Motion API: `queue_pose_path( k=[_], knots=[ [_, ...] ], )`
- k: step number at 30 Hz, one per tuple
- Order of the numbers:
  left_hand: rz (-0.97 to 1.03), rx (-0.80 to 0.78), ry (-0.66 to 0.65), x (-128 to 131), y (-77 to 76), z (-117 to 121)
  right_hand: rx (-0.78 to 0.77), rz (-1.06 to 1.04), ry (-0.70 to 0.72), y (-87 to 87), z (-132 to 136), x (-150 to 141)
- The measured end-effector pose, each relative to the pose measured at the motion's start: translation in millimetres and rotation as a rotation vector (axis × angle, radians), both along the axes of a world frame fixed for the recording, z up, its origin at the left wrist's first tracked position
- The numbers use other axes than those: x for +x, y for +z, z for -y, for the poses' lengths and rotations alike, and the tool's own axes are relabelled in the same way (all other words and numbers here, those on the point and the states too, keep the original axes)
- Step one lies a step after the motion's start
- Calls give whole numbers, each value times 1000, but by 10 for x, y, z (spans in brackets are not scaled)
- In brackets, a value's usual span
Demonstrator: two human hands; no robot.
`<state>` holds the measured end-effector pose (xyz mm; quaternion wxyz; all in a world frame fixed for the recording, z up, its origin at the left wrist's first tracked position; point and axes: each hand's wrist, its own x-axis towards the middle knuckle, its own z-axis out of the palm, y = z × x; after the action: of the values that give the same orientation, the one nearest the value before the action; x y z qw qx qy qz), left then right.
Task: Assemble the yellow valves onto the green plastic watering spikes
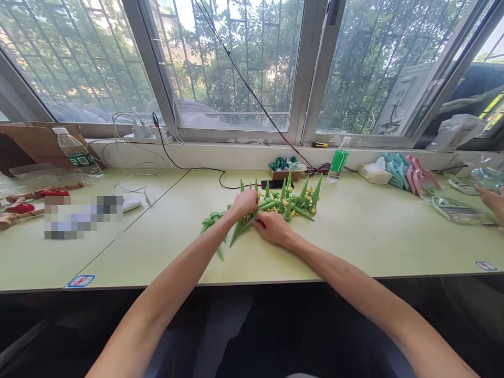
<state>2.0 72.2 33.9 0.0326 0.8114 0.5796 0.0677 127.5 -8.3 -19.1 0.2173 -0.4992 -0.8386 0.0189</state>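
Green plastic watering spikes (pixel 303 202) with small yellow valves lie and stand in a pile near the middle of the table, their pointed ends facing several ways. At the pile's left side my left hand (pixel 244 203) is closed, fingers bent downward around a green spike that is mostly hidden. Close beside it, my right hand (pixel 273 227) rests low by the tabletop, thumb and fingers pinched together at the same spot. What exactly the right fingers hold is too small to make out. A few more green spikes (pixel 214 218) lie left of my left hand.
Behind the pile are a phone (pixel 277 184), a small cardboard box (pixel 285 173) and a water bottle (pixel 338 160). Tissues (pixel 374 170) and teal and pink items (pixel 419 176) stand right. Another person's hand (pixel 492 202) is at the right edge. Cables (pixel 197 169) cross the back left.
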Motion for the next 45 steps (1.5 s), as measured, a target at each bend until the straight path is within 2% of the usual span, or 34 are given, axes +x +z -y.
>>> queue_pose_path(
  k=[3, 7, 13, 17, 22, 27, 31, 35, 38, 41, 45],
  knots=[
    [19, 14, -19, -81, 28, 25, -6, 5, 0, -7, -6, 0],
    [36, 59, -48, -315, 88, 51, -17, 2, -5, 12, 4, -2],
    [21, -3, -178, -591, 95, 56, -13, -80, -33, 22, 22, 7],
    [74, -71, -199, -621, 85, 73, -1, -114, -22, -2, 21, 20],
    [80, -162, -164, -592, 94, 114, -10, -20, -9, 8, 35, 22],
    [35, -177, -132, -540, 61, 121, -7, 8, -18, 25, 41, 24],
    [56, -119, -167, -545, 22, 104, -9, 2, -21, 24, 31, 25],
    [87, 45, -191, -584, 41, 123, -1, -46, -50, 34, 25, 27],
    [144, 161, -199, -618, 93, 177, 24, -131, -84, 43, 19, 40],
    [210, 249, -267, -646, 126, 248, 83, -255, -112, 35, 2, 59],
    [213, 272, -308, -670, 107, 321, 147, -356, -102, 7, -24, 77]
  ],
)
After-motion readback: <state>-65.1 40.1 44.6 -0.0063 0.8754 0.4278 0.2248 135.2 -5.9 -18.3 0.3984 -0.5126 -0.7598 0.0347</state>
